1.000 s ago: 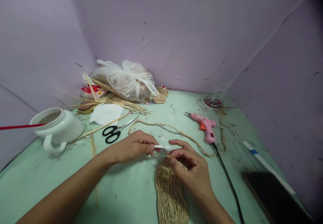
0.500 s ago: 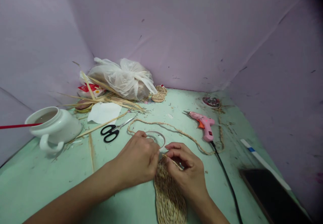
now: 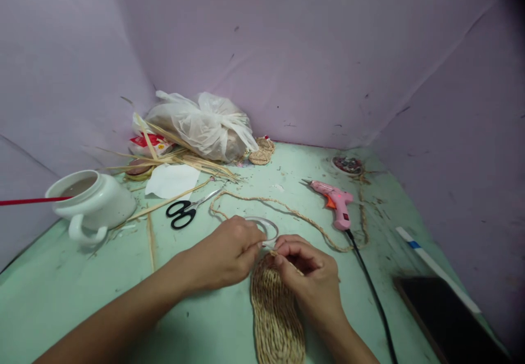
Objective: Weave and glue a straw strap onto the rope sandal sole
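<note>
A woven straw sole-shaped piece point(image 3: 275, 315) lies on the green table point(image 3: 82, 293) in front of me. My right hand point(image 3: 311, 276) pinches the straw end at the piece's far tip. My left hand point(image 3: 229, 252) is closed on a thin white strip point(image 3: 266, 226) that loops up and over toward the same tip. The two hands nearly touch above the woven piece. A braided straw cord point(image 3: 287, 211) runs across the table just beyond them.
Black scissors point(image 3: 182, 213) lie left of the hands, a pink glue gun point(image 3: 336, 203) with its black cable point(image 3: 369, 287) right. A white pot point(image 3: 90, 203) with a red stick stands far left. A plastic bag point(image 3: 200, 126) and loose straw sit at the back; a dark slab point(image 3: 443, 320) at right.
The left hand moved in from the left to the woven piece's tip. The white strip, held straight between both hands before, now curls in a loop above them.
</note>
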The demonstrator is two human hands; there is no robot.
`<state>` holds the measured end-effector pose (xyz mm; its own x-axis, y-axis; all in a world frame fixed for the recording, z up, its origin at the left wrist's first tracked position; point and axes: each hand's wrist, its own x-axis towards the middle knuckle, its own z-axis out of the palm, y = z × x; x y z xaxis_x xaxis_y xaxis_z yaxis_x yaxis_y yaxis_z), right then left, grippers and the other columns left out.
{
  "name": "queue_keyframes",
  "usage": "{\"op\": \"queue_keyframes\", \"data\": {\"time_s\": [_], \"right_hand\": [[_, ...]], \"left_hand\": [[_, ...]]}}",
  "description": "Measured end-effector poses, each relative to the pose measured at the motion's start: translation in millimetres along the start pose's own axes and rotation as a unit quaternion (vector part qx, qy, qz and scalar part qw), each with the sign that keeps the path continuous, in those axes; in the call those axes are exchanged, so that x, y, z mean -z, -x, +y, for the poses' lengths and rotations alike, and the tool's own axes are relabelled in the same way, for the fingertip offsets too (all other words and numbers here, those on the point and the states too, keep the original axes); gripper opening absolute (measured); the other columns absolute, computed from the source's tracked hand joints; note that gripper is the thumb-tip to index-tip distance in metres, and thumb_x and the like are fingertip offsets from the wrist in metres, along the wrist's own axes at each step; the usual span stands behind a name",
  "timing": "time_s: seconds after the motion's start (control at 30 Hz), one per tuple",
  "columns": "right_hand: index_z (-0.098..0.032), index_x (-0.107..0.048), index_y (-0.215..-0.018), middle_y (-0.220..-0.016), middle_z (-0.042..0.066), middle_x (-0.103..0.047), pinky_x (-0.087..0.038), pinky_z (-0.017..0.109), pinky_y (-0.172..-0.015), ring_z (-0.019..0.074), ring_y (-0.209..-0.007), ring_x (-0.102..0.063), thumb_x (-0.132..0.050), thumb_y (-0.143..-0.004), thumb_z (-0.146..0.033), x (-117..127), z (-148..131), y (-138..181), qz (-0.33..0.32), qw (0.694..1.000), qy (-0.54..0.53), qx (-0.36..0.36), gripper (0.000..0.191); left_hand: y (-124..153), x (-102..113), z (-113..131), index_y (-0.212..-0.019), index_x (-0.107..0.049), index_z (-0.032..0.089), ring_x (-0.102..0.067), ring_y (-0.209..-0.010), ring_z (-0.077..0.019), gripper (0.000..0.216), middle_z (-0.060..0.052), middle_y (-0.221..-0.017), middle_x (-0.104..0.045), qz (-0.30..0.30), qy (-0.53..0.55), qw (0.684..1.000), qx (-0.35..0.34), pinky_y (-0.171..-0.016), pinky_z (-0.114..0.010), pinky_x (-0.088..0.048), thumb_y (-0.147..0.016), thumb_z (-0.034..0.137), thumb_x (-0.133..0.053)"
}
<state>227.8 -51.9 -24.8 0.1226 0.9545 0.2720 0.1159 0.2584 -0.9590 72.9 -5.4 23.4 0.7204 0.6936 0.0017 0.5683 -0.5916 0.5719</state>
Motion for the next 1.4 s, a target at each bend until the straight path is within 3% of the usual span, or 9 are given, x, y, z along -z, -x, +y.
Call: {"op": "queue_keyframes", "data": {"time_s": [0.17,0.33,0.5,0.6,0.7,0.87,0.97,1.1,1.4], "right_hand": [[-0.018,-0.062,-0.056,-0.064,0.003,-0.061,-0.051,0.023,-0.051,0.0143,-0.059,-0.060,-0.058,-0.063,-0.010,0.0,-0.6,0.4,-0.007,1.000,-0.004,0.004,0.011],[-0.017,-0.061,-0.056,-0.065,0.004,-0.062,-0.049,0.021,-0.048,0.0141,-0.058,-0.060,-0.057,-0.062,-0.007,3.7,-4.6,-0.7,-0.036,0.999,0.000,0.025,0.012],[-0.017,-0.061,-0.056,-0.062,0.003,-0.061,-0.046,0.021,-0.046,0.0126,-0.052,-0.058,-0.058,-0.061,-0.006,2.7,-6.4,4.3,-0.076,0.995,0.003,0.057,0.013],[-0.017,-0.062,-0.058,-0.064,0.003,-0.062,-0.047,0.022,-0.047,0.0130,-0.054,-0.059,-0.057,-0.061,-0.005,-0.6,-3.3,6.1,-0.095,0.995,-0.007,0.039,0.014],[-0.017,-0.062,-0.057,-0.066,0.003,-0.062,-0.047,0.022,-0.049,0.0134,-0.057,-0.059,-0.057,-0.062,-0.006,-2.1,-0.4,4.0,-0.062,0.998,-0.009,-0.002,0.013],[-0.017,-0.062,-0.056,-0.066,0.003,-0.062,-0.047,0.023,-0.051,0.0139,-0.059,-0.058,-0.058,-0.062,-0.010,-1.7,-1.0,1.1,-0.031,0.998,-0.011,-0.057,0.011],[-0.017,-0.062,-0.056,-0.066,0.003,-0.062,-0.047,0.023,-0.052,0.0134,-0.059,-0.058,-0.058,-0.063,-0.010,-1.6,-1.9,1.3,-0.041,0.997,-0.016,-0.065,0.011],[-0.018,-0.063,-0.057,-0.068,0.003,-0.062,-0.047,0.022,-0.055,0.0133,-0.062,-0.059,-0.058,-0.063,-0.008,-1.9,-1.6,1.6,-0.048,0.997,-0.025,-0.058,0.012],[-0.018,-0.065,-0.059,-0.088,0.009,-0.069,-0.052,0.033,-0.070,0.0206,-0.079,-0.064,-0.062,-0.065,-0.016,-1.5,-1.9,2.9,-0.055,0.988,-0.060,-0.132,0.007]], "left_hand": [[1.6,1.5,-3.6,-0.061,-0.051,0.015,-0.048,-0.061,-0.0124,0.020,0.000,-0.060,-0.052,-0.005,-0.022,1.000,-0.009,-0.060,-0.023,-0.036,-0.077,0.011,-0.041],[-1.3,-7.4,-6.0,-0.064,-0.058,0.014,-0.049,-0.059,-0.0111,0.022,0.001,-0.058,-0.053,0.014,0.097,0.995,0.002,-0.057,-0.022,-0.037,-0.078,0.014,-0.040],[-4.3,0.9,-25.9,-0.073,-0.063,0.011,-0.052,-0.058,-0.0134,0.025,-0.002,-0.062,-0.060,0.128,0.219,0.960,0.115,-0.055,-0.024,-0.039,-0.078,0.024,-0.043],[0.3,25.1,-47.3,-0.084,-0.065,0.015,-0.055,-0.067,-0.0168,0.024,-0.004,-0.074,-0.065,0.235,0.133,0.950,0.156,-0.063,-0.029,-0.043,-0.079,0.028,-0.045],[6.0,44.8,-65.6,-0.083,-0.066,0.019,-0.056,-0.080,-0.0210,0.018,-0.005,-0.082,-0.065,0.250,-0.041,0.960,0.118,-0.075,-0.034,-0.042,-0.077,0.021,-0.050],[7.2,36.3,-58.2,-0.088,-0.067,0.014,-0.055,-0.093,-0.0242,0.020,-0.011,-0.098,-0.061,0.305,-0.094,0.939,0.126,-0.082,-0.036,-0.042,-0.075,0.015,-0.053],[5.3,21.4,-28.7,-0.088,-0.068,0.014,-0.058,-0.082,-0.0155,0.019,-0.006,-0.088,-0.063,0.193,0.050,0.980,0.021,-0.076,-0.027,-0.045,-0.079,0.015,-0.051],[4.1,10.0,1.3,-0.080,-0.070,0.014,-0.056,-0.074,-0.0123,0.021,-0.004,-0.079,-0.063,0.052,0.100,0.993,-0.016,-0.069,-0.023,-0.043,-0.078,0.008,-0.049],[2.8,4.6,0.6,-0.060,-0.063,0.014,-0.054,-0.067,-0.0144,0.015,-0.001,-0.063,-0.061,0.103,0.028,0.991,0.079,-0.075,-0.031,-0.037,-0.067,0.007,-0.052]]}}
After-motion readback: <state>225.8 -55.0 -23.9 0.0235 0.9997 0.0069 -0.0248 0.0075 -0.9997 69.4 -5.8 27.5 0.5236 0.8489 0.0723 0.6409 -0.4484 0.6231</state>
